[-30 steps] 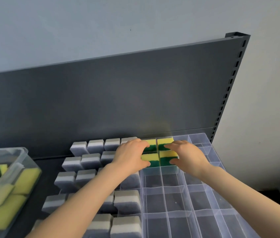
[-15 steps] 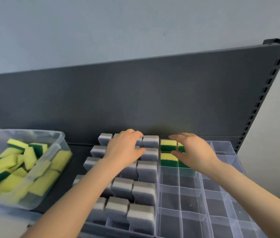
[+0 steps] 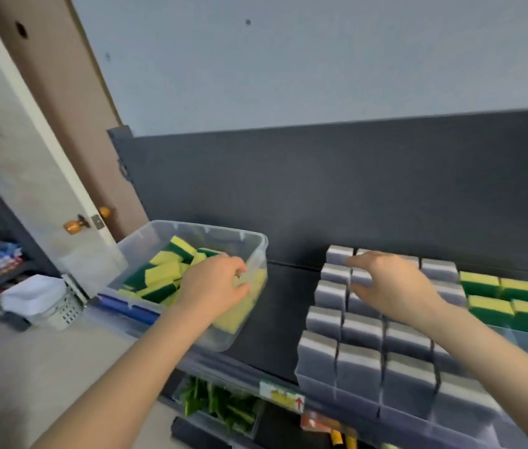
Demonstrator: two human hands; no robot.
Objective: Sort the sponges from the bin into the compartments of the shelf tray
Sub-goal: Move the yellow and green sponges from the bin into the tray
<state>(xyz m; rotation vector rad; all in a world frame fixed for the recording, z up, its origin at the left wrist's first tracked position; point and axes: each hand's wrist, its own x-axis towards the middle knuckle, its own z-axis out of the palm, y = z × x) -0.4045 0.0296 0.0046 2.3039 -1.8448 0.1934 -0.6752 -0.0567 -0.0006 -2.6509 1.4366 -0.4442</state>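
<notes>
Judging from their look, the yellow-green sponges (image 3: 162,273) in the bin (image 3: 257,243) should be very light and soft. They have a springy foam body and a thinner, rougher green scouring layer on one face. They will squeeze but not break, and they are not slippery. A light pinch across the two long sides, with thumb against fingers, seems enough; a hard squeeze would only deform the block and make it harder to fit.

The bin is clear, thin plastic with rounded corners, and the sponges lie in it loosely and tilted. The left hand (image 3: 214,283) is inside it near the right wall, with its fingers curled down among the sponges; I cannot tell if they already hold one. The right hand (image 3: 392,286) hovers over the grey sponges (image 3: 359,367) with its fingers relaxed and a little spread, holding nothing.

The shelf tray (image 3: 337,395) is also transparent, with thin dividing walls. The grey blocks stand in neat rows, and four yellow-green sponges in the tray (image 3: 499,296) sit just beside them on the right
</notes>
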